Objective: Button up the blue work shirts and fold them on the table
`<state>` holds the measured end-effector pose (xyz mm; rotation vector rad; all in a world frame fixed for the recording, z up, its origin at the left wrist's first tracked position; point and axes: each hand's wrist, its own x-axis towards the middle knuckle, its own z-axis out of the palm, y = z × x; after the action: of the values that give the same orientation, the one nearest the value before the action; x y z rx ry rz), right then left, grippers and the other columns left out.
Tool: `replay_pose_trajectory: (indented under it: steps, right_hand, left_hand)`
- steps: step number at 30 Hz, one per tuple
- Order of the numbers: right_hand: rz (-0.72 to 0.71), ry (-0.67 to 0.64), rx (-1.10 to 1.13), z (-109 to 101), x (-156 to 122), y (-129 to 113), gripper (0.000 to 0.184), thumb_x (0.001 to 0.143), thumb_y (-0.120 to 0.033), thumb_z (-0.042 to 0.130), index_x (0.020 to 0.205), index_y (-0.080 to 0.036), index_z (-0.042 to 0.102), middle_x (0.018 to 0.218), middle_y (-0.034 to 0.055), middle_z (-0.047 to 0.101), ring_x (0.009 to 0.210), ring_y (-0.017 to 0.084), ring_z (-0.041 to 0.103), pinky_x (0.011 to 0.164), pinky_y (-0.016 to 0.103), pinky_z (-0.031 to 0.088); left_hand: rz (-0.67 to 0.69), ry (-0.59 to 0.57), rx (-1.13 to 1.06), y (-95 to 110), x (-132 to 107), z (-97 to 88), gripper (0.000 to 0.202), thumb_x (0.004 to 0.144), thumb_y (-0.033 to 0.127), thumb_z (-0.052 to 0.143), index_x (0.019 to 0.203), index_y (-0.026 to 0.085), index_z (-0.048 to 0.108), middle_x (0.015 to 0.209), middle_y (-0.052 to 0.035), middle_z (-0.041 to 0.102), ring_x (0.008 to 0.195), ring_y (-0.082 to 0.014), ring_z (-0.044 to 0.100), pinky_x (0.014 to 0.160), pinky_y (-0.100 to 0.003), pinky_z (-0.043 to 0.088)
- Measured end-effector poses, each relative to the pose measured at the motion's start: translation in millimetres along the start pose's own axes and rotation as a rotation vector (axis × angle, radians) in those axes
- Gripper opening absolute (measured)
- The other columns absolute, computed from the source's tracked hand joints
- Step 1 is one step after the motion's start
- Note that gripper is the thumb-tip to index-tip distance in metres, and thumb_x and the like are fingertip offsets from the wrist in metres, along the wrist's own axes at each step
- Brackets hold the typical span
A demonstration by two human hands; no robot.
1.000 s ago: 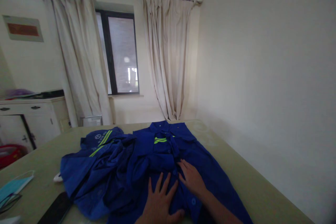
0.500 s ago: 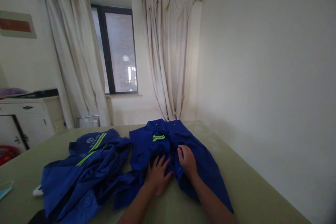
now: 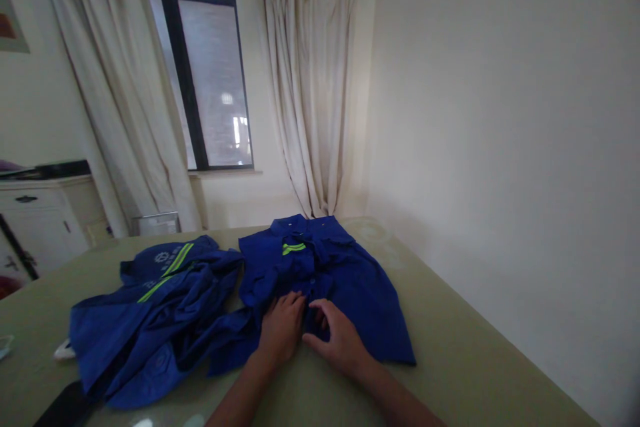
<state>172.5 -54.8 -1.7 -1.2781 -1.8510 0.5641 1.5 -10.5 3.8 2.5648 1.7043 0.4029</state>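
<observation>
A blue work jacket (image 3: 363,287) with a collar and a yellow-green stripe lies spread on the table, its front edges near the middle. My left hand (image 3: 283,325) rests on the jacket's lower front, fingers drawn together and curled at the cloth; the fingertips are partly hidden. Close beside it, my right hand (image 3: 340,337) is at the lower front edge. Its thumb stands apart from its bent fingers, and no cloth shows in the gap. To the left lies a second blue garment (image 3: 155,320), crumpled, with yellow-green stripes and white print.
The greenish table (image 3: 460,360) runs along the white wall (image 3: 500,147) at right. A dark flat object (image 3: 67,405) and a small white item (image 3: 65,350) lie by the left garment. Behind are a window (image 3: 215,80), curtains (image 3: 310,80) and a white cabinet (image 3: 45,213).
The view has shifted right and down. My left fingers, spread before, have drawn together on the jacket. My right hand has come lower and closer to the left, its thumb now apart.
</observation>
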Motion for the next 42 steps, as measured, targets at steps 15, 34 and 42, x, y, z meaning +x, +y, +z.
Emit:
replay_pose_trajectory:
  steps: [15, 34, 42]
  right_hand:
    - [0.157, 0.498, 0.222, -41, 10, -1, 0.033, 0.092, -0.045, 0.059, 0.109, -0.020, 0.072, 0.111, 0.0089, 0.074, 0.105, 0.026, 0.066, 0.094, 0.037, 0.049]
    - [0.137, 0.222, 0.417, -33, 6, -16, 0.036, 0.082, -0.047, 0.077, 0.105, -0.022, 0.069, 0.090, 0.0035, 0.073, 0.084, 0.022, 0.068, 0.074, 0.030, 0.053]
    - [0.009, 0.207, 0.299, -31, -4, -23, 0.022, 0.094, -0.036, 0.065, 0.113, -0.024, 0.065, 0.096, 0.0038, 0.074, 0.091, 0.021, 0.071, 0.082, 0.029, 0.055]
  left_hand:
    - [-0.033, -0.101, 0.072, -3, -36, -21.8, 0.056, 0.086, 0.004, 0.044, 0.138, 0.020, 0.057, 0.131, -0.0101, 0.065, 0.119, -0.0270, 0.061, 0.095, -0.040, 0.051]
    - [-0.235, 0.168, -0.820, 17, -48, -16.1, 0.037, 0.091, 0.046, 0.055, 0.109, 0.019, 0.071, 0.107, -0.0120, 0.074, 0.102, -0.0301, 0.067, 0.089, -0.039, 0.050]
    - [-0.222, 0.287, -1.158, 14, -45, -32.3, 0.038, 0.084, 0.055, 0.068, 0.083, 0.018, 0.070, 0.079, -0.0023, 0.070, 0.075, -0.0202, 0.063, 0.069, -0.027, 0.049]
